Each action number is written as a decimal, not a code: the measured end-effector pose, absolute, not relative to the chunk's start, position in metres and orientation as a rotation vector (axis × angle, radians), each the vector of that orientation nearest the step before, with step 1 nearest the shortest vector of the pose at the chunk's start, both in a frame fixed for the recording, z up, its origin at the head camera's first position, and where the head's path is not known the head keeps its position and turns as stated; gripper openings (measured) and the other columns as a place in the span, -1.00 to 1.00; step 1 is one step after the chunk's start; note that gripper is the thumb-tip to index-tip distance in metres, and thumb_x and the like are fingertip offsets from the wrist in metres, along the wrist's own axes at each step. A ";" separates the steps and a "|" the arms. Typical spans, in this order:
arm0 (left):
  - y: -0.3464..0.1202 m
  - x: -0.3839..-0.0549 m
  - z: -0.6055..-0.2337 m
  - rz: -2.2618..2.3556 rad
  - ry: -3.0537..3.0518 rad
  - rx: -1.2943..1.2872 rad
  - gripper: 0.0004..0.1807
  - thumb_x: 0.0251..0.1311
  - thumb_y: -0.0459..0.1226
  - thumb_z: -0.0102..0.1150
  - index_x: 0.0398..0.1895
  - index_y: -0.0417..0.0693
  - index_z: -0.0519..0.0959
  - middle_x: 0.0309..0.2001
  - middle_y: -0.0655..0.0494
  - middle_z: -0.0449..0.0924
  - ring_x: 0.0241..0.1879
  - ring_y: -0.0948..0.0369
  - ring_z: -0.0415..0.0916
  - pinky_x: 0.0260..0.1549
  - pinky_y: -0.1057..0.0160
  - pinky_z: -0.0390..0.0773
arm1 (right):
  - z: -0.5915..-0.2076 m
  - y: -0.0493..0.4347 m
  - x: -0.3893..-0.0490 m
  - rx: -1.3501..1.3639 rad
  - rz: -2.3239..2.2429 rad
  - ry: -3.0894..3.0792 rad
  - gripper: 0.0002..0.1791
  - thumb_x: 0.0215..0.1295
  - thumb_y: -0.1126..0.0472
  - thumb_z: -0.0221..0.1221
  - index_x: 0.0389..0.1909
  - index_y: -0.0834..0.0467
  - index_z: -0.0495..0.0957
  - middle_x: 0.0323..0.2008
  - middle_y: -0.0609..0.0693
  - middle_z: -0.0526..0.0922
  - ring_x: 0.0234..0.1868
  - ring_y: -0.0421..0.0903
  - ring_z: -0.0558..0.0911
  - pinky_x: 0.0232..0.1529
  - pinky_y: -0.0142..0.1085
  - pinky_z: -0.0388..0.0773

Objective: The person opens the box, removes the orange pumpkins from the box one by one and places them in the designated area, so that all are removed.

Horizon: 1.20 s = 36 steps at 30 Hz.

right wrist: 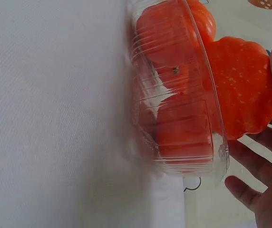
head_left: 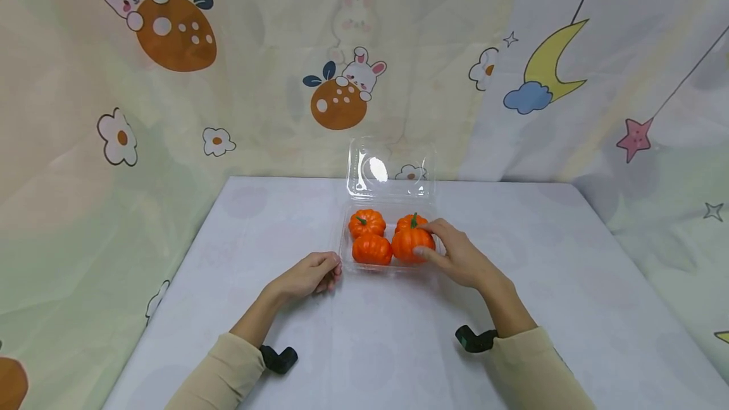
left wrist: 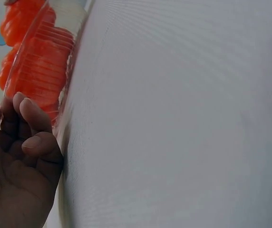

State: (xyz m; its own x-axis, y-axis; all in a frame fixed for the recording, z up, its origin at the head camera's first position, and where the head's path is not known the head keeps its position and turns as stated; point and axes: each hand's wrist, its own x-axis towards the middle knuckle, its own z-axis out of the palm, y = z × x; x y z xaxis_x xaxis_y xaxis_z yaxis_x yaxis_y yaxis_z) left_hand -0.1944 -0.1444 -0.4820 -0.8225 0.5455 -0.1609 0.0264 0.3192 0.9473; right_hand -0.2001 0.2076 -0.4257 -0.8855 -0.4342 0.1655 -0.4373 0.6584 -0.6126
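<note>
My right hand [head_left: 462, 257] grips a small orange toy pumpkin [head_left: 411, 245] with a green stem, thumb on its near side and fingers behind. In the right wrist view this pumpkin [right wrist: 243, 88] stands above the rim of a clear plastic clamshell box [right wrist: 179, 164]. Inside the box are an upper-left pumpkin [head_left: 367, 223], a lower-left pumpkin [head_left: 372, 250] and another pumpkin [head_left: 405, 223], partly hidden behind the held one. My left hand [head_left: 310, 275] is at the box's left front corner; its thumb and curled fingers [left wrist: 36, 114] pinch the rim.
The box's transparent lid [head_left: 390, 169] stands raised at the back. Beneath is a table with a pale cloth [head_left: 387, 340]. A printed fabric backdrop [head_left: 273, 68] hangs behind. A black wrist device sits on each sleeve, left device [head_left: 279, 359] and right device [head_left: 475, 339].
</note>
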 end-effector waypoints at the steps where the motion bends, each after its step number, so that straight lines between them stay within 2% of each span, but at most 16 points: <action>1: -0.145 -0.194 -0.482 1.521 2.135 0.504 -0.57 0.66 -0.16 -0.23 -0.25 -0.30 0.50 -0.44 -0.05 0.50 -0.55 0.18 0.32 -0.57 0.35 0.34 | -0.425 0.208 -0.200 0.757 1.071 -2.836 -0.42 0.43 -0.13 0.25 0.29 0.12 0.47 0.16 0.02 0.55 0.21 0.07 0.56 0.30 0.20 0.43; 6: -0.146 -0.194 -0.483 1.531 2.131 0.492 -0.57 0.66 -0.17 -0.22 -0.24 -0.34 0.49 -0.43 -0.09 0.50 -0.54 0.17 0.32 -0.56 0.35 0.34 | -0.424 0.209 -0.203 0.748 1.119 -2.770 -0.42 0.47 -0.05 0.22 0.38 0.10 0.38 0.25 0.07 0.47 0.20 0.12 0.60 0.21 0.06 0.57; 17: -0.145 -0.194 -0.484 1.523 2.126 0.498 -0.58 0.66 -0.17 -0.21 -0.24 -0.34 0.48 -0.42 -0.10 0.49 -0.53 0.17 0.32 -0.56 0.35 0.34 | -0.426 0.216 -0.206 0.701 1.311 -2.645 -0.39 0.47 0.07 0.24 0.44 0.09 0.27 0.34 0.11 0.33 0.20 0.19 0.57 0.09 0.04 0.64; 24: -0.143 -0.195 -0.482 1.522 2.126 0.519 -0.57 0.66 -0.16 -0.22 -0.24 -0.35 0.48 -0.42 -0.14 0.49 -0.54 0.16 0.32 -0.55 0.35 0.34 | -0.425 0.216 -0.204 0.703 1.371 -2.557 -0.30 0.40 0.16 0.33 0.46 0.02 0.24 0.48 0.05 0.28 0.32 0.18 0.51 0.15 0.04 0.59; 36: -0.144 -0.194 -0.480 1.523 2.118 0.486 -0.57 0.66 -0.16 -0.23 -0.24 -0.32 0.48 -0.43 -0.04 0.49 -0.53 0.17 0.32 -0.54 0.36 0.34 | -0.429 0.222 -0.204 0.699 1.301 -2.529 -0.16 0.23 0.25 0.45 0.49 0.03 0.29 0.42 0.06 0.33 0.41 0.15 0.40 0.17 0.07 0.54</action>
State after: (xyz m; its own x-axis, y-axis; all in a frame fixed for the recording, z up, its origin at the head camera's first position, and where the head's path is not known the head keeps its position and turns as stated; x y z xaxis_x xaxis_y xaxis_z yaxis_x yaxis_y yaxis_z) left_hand -0.1936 -0.1436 -0.4803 -0.8202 0.5442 -0.1765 0.0058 0.3164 0.9486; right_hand -0.2041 0.2222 -0.4286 -0.8648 -0.3134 0.3924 -0.5015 0.4973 -0.7080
